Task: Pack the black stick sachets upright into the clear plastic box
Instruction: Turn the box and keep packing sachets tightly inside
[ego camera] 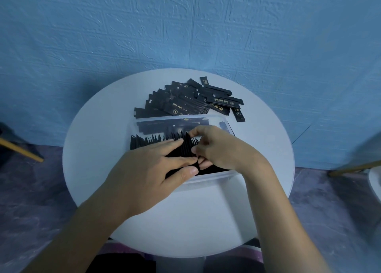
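Note:
A clear plastic box (208, 175) stands in the middle of the round white table (185, 221). A row of black stick sachets (144, 142) stands upright inside it. My left hand (152, 165) lies over the box with straight fingers pressing against a bunch of sachets (183, 151). My right hand (214, 146) reaches into the box from the right and pinches the same bunch between thumb and fingers. A loose pile of black sachets (189, 99) lies flat on the table behind the box.
A blue textured wall rises right behind the table. Wooden furniture legs show at the left edge (22, 151) and at the right edge (354, 167). The floor around is dark purple.

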`<state>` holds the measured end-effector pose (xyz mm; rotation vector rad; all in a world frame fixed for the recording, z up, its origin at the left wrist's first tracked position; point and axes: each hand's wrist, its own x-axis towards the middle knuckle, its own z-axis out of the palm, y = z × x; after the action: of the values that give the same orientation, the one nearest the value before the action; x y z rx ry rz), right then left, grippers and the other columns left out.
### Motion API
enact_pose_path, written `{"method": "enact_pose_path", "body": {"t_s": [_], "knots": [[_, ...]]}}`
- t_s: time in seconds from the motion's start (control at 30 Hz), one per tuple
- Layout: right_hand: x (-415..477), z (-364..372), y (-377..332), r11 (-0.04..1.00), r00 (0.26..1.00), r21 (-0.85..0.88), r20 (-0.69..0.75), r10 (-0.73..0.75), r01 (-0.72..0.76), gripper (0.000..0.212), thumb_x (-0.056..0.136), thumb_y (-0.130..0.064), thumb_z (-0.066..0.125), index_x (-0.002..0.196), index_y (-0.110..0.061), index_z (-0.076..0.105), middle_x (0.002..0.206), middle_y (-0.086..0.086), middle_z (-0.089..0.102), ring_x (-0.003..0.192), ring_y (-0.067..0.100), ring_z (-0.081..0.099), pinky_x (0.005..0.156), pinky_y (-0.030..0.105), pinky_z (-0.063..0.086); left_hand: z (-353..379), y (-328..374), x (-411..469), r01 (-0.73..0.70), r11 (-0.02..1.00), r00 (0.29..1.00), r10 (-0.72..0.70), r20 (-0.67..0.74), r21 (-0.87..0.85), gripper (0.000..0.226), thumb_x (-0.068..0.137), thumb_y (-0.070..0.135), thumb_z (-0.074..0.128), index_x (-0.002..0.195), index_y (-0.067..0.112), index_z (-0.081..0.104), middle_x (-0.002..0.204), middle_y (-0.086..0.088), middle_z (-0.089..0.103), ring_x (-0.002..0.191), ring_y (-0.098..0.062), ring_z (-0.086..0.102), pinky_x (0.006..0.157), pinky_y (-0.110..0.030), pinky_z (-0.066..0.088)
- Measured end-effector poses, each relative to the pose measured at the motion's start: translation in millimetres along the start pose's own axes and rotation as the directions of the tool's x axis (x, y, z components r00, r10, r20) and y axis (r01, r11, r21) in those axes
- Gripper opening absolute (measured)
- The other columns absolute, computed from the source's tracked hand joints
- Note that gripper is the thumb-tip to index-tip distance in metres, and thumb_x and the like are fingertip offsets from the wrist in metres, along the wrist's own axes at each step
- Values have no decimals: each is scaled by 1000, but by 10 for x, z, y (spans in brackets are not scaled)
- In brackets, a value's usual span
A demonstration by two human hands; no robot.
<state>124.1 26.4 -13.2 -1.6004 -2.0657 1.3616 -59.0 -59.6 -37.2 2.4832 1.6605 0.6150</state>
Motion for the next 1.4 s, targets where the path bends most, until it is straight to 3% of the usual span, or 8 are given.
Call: {"method": "enact_pose_path", "body": {"t_s": [0.27,0.4,0.67,0.83,0.97,1.07,1.23,1.4], "knots": [[15,4,-15,996,999,-92,-41,5,-9,33,100,-14,57,132,-22,52,73,1,67,54,11,66,79,34,60,13,-14,12,-58,997,998,58,-2,50,50,103,62,25,127,47,66,147,14,54,130,-9,53,93,-33,53],[-23,-9,-4,996,999,-83,-35,-27,24,33,101,-14,55,133,-21,52,81,-2,69,60,10,70,81,31,58,31,-23,17,-101,986,995,98,31,133,56,106,59,15,134,45,62,143,11,58,128,-16,53,104,-36,47],[-3,20,46,997,996,-34,-63,-64,62,35,100,-8,53,133,-19,56,81,-1,69,79,23,74,86,41,61,35,-42,23,-87,989,996,83,41,115,56,105,60,17,128,44,66,139,11,59,126,-15,52,100,-35,47],[-58,-163,105,977,897,-37,-390,-207,209,11,96,-24,61,92,-26,71,73,-6,72,67,16,72,73,40,61,26,-45,24,-76,993,996,72,42,87,56,104,62,18,125,44,66,141,14,57,129,-12,50,102,-35,45],[-53,-398,246,963,785,137,-610,-104,233,15,95,-24,63,85,-24,74,69,-5,71,61,10,65,53,30,51,21,-45,12,-74,995,997,72,32,67,51,104,61,22,123,45,66,140,15,58,130,-11,49,101,-34,43],[49,-467,466,992,766,85,-643,-16,92,9,89,-30,64,89,-28,72,79,-5,72,71,21,67,73,43,58,24,-45,6,-71,995,997,69,27,66,48,104,60,24,122,46,66,140,16,58,130,-10,49,101,-34,43],[131,-411,700,953,828,-193,-553,90,-233,35,93,-24,61,128,-21,58,96,-3,62,88,23,54,79,29,37,23,-43,6,-61,996,998,60,15,57,46,103,60,26,121,46,66,140,17,58,130,-10,50,99,-36,47],[195,-449,739,949,847,-165,-509,153,-270,20,92,-29,63,110,-21,64,93,-3,70,85,23,62,75,30,42,28,-40,15,-61,997,998,61,11,57,47,103,61,27,121,46,67,139,18,58,129,-10,51,98,-36,48]]}}
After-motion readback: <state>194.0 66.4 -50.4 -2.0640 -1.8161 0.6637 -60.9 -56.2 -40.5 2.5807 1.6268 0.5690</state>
